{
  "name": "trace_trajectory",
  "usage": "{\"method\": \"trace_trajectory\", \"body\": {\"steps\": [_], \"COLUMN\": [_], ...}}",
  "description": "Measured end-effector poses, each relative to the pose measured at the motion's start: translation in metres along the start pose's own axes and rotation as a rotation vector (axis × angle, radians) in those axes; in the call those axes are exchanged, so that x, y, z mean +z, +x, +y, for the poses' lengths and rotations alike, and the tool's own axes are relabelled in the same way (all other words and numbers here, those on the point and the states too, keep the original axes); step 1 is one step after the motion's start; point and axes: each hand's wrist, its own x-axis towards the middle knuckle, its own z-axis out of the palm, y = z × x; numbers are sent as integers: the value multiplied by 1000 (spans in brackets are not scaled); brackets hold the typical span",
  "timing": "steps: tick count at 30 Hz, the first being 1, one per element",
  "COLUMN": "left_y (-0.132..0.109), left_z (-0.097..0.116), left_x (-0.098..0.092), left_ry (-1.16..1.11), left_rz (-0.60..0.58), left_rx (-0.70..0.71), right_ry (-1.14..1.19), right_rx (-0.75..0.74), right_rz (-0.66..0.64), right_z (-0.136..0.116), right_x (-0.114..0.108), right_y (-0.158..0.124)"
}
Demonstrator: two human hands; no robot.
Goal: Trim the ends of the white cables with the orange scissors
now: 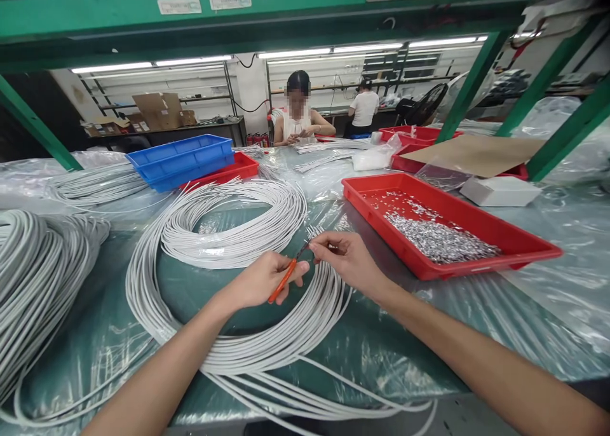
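My left hand [261,282] is closed around a slim orange-handled tool [284,281] with a dark, narrow tip; its exact kind is hard to make out. The tip points up and right, to the fingertips of my right hand [350,258]. Those fingers are pinched together at the tip, and what they hold is too small to name. Just behind the fingertips lie the cut ends of white cables [312,232], some with small metallic pieces. Beneath both hands spreads a large coil of white cable [267,347]. Another white coil [229,239] overlaps it just beyond.
On the right stands a red tray [381,239] holding many small metal pieces. A white box [500,192] and cardboard sheet [481,153] lie behind it. Thick cable bundles [42,290] fill the left, with a blue bin [183,159] further back. A co-worker [298,115] sits opposite.
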Motion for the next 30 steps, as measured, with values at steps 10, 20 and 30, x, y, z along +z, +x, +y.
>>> {"method": "trace_trajectory", "body": {"steps": [10, 20, 30], "left_y": [1, 4, 5], "left_z": [3, 4, 4], "left_x": [4, 2, 6], "left_ry": [-26, -146, -282], "left_rz": [3, 336, 446], "left_rx": [-39, 80, 165], "right_ry": [-589, -142, -27], "right_rx": [-450, -84, -24], "right_rz": [164, 77, -75], "right_z": [-3, -1, -3], "right_x": [5, 7, 14], "right_y": [-7, -7, -9]}}
